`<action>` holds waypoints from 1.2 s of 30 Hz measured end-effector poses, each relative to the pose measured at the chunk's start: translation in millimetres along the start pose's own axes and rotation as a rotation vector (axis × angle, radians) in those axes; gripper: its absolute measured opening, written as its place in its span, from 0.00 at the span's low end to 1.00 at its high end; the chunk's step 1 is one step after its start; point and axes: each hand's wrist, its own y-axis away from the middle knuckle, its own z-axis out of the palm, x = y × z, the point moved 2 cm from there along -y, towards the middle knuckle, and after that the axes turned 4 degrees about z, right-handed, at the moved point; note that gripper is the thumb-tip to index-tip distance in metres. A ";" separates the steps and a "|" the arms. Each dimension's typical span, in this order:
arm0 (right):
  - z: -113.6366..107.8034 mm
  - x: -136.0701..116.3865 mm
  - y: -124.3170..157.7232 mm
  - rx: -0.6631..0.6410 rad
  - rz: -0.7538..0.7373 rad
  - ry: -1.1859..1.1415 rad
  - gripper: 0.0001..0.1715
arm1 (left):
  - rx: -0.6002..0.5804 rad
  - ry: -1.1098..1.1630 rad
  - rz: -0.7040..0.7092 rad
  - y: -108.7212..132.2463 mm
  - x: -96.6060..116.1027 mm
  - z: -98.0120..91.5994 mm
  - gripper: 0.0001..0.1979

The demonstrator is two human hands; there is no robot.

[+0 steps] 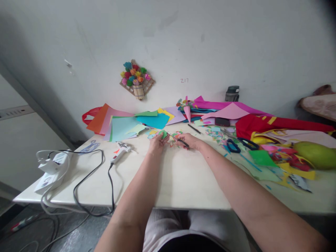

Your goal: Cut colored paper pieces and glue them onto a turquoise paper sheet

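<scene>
My left hand [159, 140] is closed on a small piece of green paper [163, 133] above the middle of the table. Facing it from the right, my right hand [191, 141] grips small scissors [183, 142] with dark handles, their blades pointing toward the green paper. Whether the blades touch the paper is too small to tell. Small colourful paper cut-outs lie around and behind both hands. A black pen [194, 129] rests just beyond my right hand.
A glue gun [121, 154] and a white power strip [54, 171] with looping cables lie left. Coloured sheets [123, 126] spread along the back. At right are dark-blue-handled scissors [232, 146], paper scraps, red cloth [262, 126] and a large green fruit [316, 155].
</scene>
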 end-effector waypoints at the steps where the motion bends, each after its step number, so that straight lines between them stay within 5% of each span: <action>1: 0.3 -0.8 0.5 0.001 0.002 -0.005 0.17 | 0.004 -0.001 -0.002 -0.3 -0.2 -0.2 0.05; 36: -1.5 6.9 -4.6 -0.032 -0.027 -0.006 0.17 | 0.039 0.019 -0.019 0.2 1.2 1.2 0.02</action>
